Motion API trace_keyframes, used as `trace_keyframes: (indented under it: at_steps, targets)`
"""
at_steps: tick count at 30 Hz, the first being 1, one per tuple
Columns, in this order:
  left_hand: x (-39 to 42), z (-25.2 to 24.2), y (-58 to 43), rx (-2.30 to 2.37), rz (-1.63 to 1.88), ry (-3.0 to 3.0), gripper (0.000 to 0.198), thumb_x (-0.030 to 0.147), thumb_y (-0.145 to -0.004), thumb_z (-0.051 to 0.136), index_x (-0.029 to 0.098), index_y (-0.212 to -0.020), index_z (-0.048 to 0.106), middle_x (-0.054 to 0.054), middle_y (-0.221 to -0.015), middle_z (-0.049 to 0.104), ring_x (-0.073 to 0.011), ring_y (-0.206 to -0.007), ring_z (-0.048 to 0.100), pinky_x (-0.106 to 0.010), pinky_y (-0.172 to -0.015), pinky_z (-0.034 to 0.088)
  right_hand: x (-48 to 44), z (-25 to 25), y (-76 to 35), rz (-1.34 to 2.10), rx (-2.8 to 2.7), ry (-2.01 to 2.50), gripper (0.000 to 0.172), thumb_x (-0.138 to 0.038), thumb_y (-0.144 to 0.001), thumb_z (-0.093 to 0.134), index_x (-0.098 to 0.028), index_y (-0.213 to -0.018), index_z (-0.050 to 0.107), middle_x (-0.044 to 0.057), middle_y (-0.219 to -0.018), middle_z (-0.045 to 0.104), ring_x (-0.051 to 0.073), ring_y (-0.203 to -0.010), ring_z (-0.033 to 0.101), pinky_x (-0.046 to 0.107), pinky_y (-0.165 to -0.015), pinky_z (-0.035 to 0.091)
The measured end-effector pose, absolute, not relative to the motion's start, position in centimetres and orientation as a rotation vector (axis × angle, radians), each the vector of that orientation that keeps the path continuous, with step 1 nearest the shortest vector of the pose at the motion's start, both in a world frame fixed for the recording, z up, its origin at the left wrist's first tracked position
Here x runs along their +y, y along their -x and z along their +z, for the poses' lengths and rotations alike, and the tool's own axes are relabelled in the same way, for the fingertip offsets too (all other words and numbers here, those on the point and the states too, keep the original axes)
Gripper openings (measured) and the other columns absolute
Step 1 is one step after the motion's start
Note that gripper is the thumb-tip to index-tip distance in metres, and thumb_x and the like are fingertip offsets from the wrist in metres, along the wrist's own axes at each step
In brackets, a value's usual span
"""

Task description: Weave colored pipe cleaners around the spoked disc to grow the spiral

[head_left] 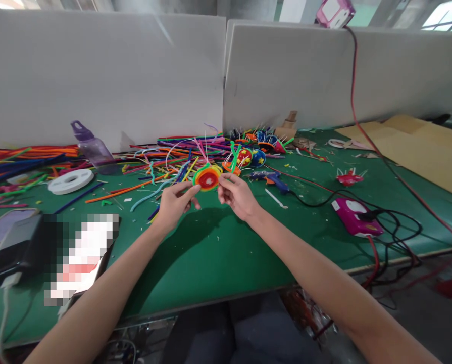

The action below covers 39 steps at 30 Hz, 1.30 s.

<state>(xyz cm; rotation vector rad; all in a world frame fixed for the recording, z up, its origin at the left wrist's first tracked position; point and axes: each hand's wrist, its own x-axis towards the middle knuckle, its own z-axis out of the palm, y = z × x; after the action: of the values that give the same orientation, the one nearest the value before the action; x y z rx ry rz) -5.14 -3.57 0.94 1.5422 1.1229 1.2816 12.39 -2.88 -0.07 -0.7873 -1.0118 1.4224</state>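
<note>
Between my hands, above the green table, is a round coil of pipe cleaners (209, 181) with a red middle and orange, yellow and green rings. My left hand (176, 201) pinches its left edge between thumb and fingers. At the right edge, my right hand (236, 192) grips it with thumb and forefinger. Behind the coil lies a heap of loose pipe cleaners (188, 144) in many colours. Beyond my right hand is a red ball with yellow stars (244, 157), close to a blue starred one (258, 157).
A blue glue gun (277, 181) lies right of my hands, its cable running to a magenta power socket (356, 217). To the left are a white spool (71, 180), a purple bottle (93, 147) and a blurred-out phone (85, 258). Brown cardboard (418, 146) covers the far right.
</note>
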Motion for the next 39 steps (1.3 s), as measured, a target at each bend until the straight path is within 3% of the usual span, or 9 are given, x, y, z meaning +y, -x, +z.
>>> trace_keyframes:
  at_steps: [3, 11, 16, 20, 23, 29, 33, 36, 39]
  targets:
    - [-3.5, 1.1, 5.1, 1.053, 1.28, -1.434, 0.029, 0.04, -0.073, 0.074, 0.015, -0.067, 0.061, 0.001, -0.042, 0.056, -0.0059, -0.033, 0.041, -0.019, -0.033, 0.022, -2.9, 0.1, -12.5, 1.307, -1.04, 0.815, 0.025, -0.041, -0.078, 0.068, -0.022, -0.087, 0.056, -0.007, -0.051, 0.057, 0.007, -0.036, 0.049, 0.021, -0.034, 0.023]
    - [-3.0, 1.4, 5.5, 1.031, 1.308, -1.324, 0.023, 0.035, -0.076, 0.07, 0.016, -0.073, 0.057, 0.002, -0.043, 0.056, -0.0067, -0.032, 0.048, -0.016, -0.03, 0.02, -2.2, 0.5, -14.2, 1.081, -1.037, 1.018, 0.023, -0.038, -0.079, 0.067, -0.019, -0.088, 0.056, -0.005, -0.048, 0.058, 0.009, -0.033, 0.048, 0.023, -0.033, 0.025]
    - [-3.0, 1.4, 5.5, 1.056, 1.286, -1.406, 0.023, 0.035, -0.079, 0.068, 0.017, -0.075, 0.054, 0.004, -0.042, 0.054, -0.0072, -0.029, 0.047, -0.016, -0.028, 0.02, -2.6, 0.6, -14.4, 0.88, -1.313, 1.134, 0.02, -0.031, -0.081, 0.063, -0.018, -0.067, 0.058, -0.004, -0.042, 0.054, 0.006, -0.027, 0.038, 0.024, -0.035, 0.028]
    - [-3.0, 1.5, 5.6, 1.072, 1.283, -1.468, 0.019, 0.033, -0.083, 0.063, 0.018, -0.078, 0.054, 0.005, -0.038, 0.051, -0.0082, -0.028, 0.046, -0.017, -0.028, 0.021, -2.5, 0.9, -14.8, 1.036, -1.259, 1.074, 0.028, -0.032, -0.078, 0.067, -0.017, -0.057, 0.057, -0.001, -0.047, 0.057, 0.005, -0.031, 0.042, 0.023, -0.035, 0.026]
    - [-3.1, 1.6, 5.6, 1.079, 1.223, -1.495, 0.016, 0.031, -0.085, 0.06, 0.018, -0.078, 0.054, 0.005, -0.036, 0.05, -0.008, -0.026, 0.043, -0.016, -0.028, 0.021, -2.3, 1.3, -15.2, 1.236, -1.162, 1.0, 0.024, -0.032, -0.076, 0.07, -0.017, -0.06, 0.06, 0.0, -0.053, 0.059, 0.006, -0.037, 0.048, 0.022, -0.035, 0.022]
    - [-3.4, 1.7, 5.6, 1.086, 1.139, -1.515, 0.016, 0.03, -0.086, 0.058, 0.018, -0.077, 0.054, 0.004, -0.035, 0.051, -0.007, -0.026, 0.04, -0.016, -0.029, 0.021, -2.4, 1.8, -15.3, 1.428, -1.033, 0.949, 0.013, -0.028, -0.079, 0.068, -0.018, -0.072, 0.065, -0.002, -0.057, 0.059, 0.006, -0.046, 0.051, 0.022, -0.042, 0.035]
    - [-3.3, 1.7, 5.7, 1.099, 1.1, -1.509, 0.018, 0.033, -0.085, 0.061, 0.017, -0.077, 0.056, 0.004, -0.035, 0.05, -0.0068, -0.025, 0.037, -0.017, -0.029, 0.021, -2.4, 1.6, -15.2, 1.418, -1.081, 0.912, 0.017, -0.03, -0.076, 0.07, -0.018, -0.068, 0.061, -0.002, -0.057, 0.059, 0.007, -0.045, 0.053, 0.022, -0.04, 0.032]
    - [-3.2, 1.4, 5.6, 1.108, 1.101, -1.51, 0.02, 0.036, -0.082, 0.065, 0.016, -0.079, 0.06, 0.003, -0.037, 0.051, -0.0088, -0.028, 0.043, -0.019, -0.03, 0.025, -2.3, 1.3, -15.1, 1.391, -1.112, 0.893, 0.022, -0.031, -0.074, 0.073, -0.018, -0.065, 0.059, -0.002, -0.056, 0.059, 0.007, -0.045, 0.053, 0.022, -0.039, 0.03]
    - [-3.0, 1.1, 5.6, 1.166, 1.225, -1.551, 0.021, 0.034, -0.081, 0.066, 0.015, -0.09, 0.064, -0.001, -0.057, 0.063, -0.0109, -0.038, 0.055, -0.02, -0.032, 0.031, -2.2, 1.1, -15.0, 1.376, -1.081, 0.878, 0.021, -0.033, -0.073, 0.074, -0.019, -0.067, 0.059, -0.002, -0.057, 0.059, 0.008, -0.048, 0.054, 0.022, -0.042, 0.035]
